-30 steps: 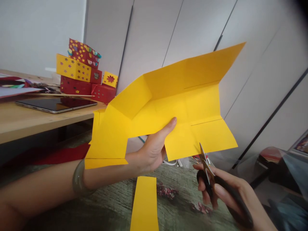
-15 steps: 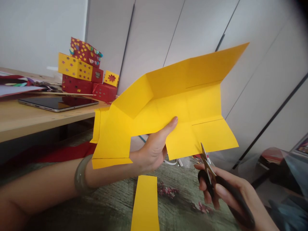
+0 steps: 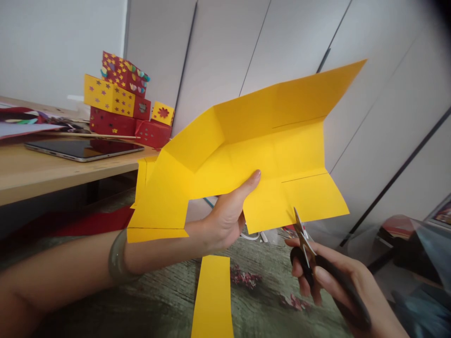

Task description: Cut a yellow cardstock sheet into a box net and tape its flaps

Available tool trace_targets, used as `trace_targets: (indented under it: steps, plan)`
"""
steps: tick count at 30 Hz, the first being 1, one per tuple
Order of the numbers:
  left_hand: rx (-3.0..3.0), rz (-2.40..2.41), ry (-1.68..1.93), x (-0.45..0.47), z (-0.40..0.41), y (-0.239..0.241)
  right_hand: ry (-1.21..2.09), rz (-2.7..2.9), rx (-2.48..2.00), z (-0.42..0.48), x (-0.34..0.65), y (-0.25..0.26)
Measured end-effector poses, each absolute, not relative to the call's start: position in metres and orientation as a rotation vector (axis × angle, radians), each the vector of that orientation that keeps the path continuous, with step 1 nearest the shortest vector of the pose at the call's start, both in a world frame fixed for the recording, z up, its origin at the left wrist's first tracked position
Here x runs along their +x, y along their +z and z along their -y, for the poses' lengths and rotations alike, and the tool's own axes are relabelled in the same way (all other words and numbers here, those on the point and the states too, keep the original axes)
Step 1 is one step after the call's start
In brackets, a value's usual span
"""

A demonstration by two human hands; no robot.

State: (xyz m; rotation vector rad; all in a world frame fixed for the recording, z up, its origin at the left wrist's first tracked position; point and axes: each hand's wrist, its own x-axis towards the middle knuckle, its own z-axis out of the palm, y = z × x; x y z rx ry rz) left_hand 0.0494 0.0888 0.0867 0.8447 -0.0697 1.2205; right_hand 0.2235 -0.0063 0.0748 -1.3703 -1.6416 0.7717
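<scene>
My left hand (image 3: 225, 213) pinches a large creased sheet of yellow paper (image 3: 253, 145) by its lower edge, thumb on the front, and holds it up in the air. The sheet has fold lines and short cuts along its right side. My right hand (image 3: 327, 281) grips black-handled scissors (image 3: 305, 244). Their blades point up and touch the sheet's bottom edge near the right. A bracelet sits on my left wrist.
A cut yellow strip (image 3: 213, 295) lies on the green patterned rug below. A wooden table (image 3: 42, 171) at left carries a tablet (image 3: 84, 149), a thin stick and stacked red and yellow decorated boxes (image 3: 120, 103). Red paper lies under the table. White cupboard doors stand behind.
Almost nothing has moved. The yellow sheet has shifted slightly, and the scissors stay at its bottom edge.
</scene>
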Motion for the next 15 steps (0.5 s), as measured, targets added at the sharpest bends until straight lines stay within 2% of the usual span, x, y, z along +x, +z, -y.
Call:
trace_targets:
  steps: [15]
  plan:
    - [0.821, 0.048, 1.207, 0.0486, -0.0860, 0.0885, 0.542, 1.539, -1.532, 0.0096, 0.2165, 0.0758]
